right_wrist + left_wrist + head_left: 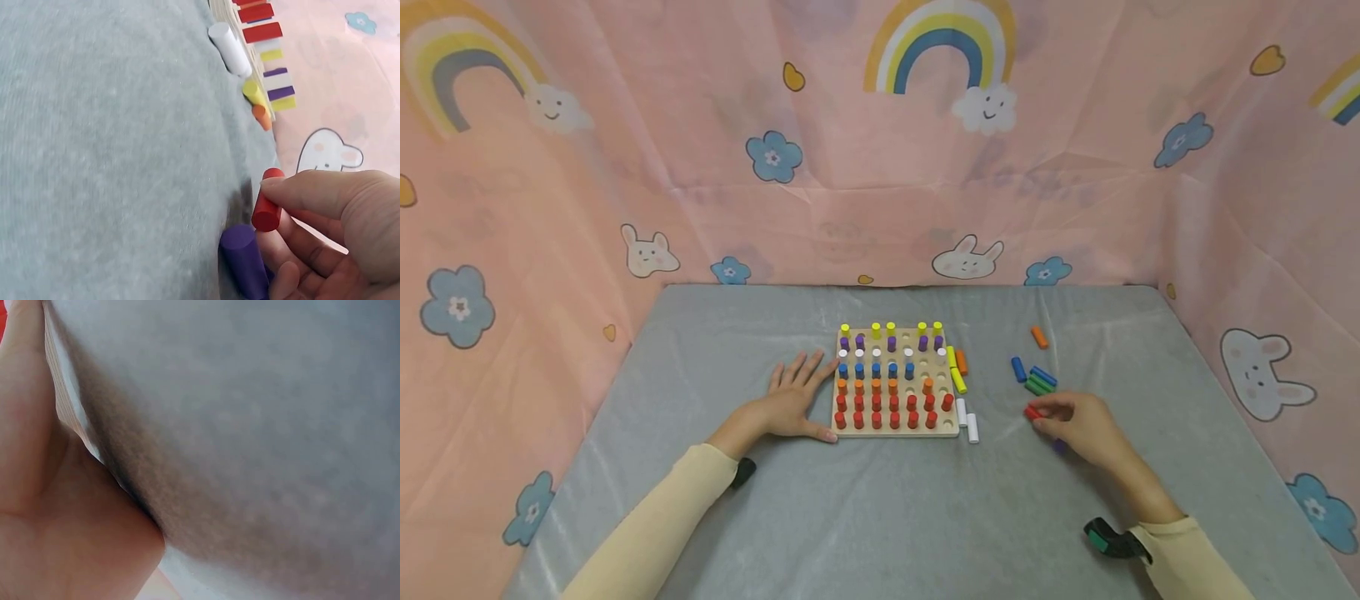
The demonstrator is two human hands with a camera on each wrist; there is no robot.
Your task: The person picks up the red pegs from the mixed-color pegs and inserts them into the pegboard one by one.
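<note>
A wooden pegboard (895, 433) stands in the middle of the table, carrying rows of yellow, purple, white, blue, orange and red pegs, with some holes bare. My left hand (792, 400) lies with fingers spread along the board's left edge, its thumb at the near left corner. To the right of the board, my right hand (1078, 423) pinches a red peg (267, 203) between thumb and fingers. Close under those fingers lies a purple peg (245, 259), partly covered by the hand in the head view.
White pegs (973, 428), yellow pegs (958, 381) and an orange peg (962, 362) lie along the board's right side. Farther right are blue pegs (1018, 369), green pegs (1040, 384) and another orange peg (1039, 337). A pink patterned curtain (850, 208) surrounds the grey table.
</note>
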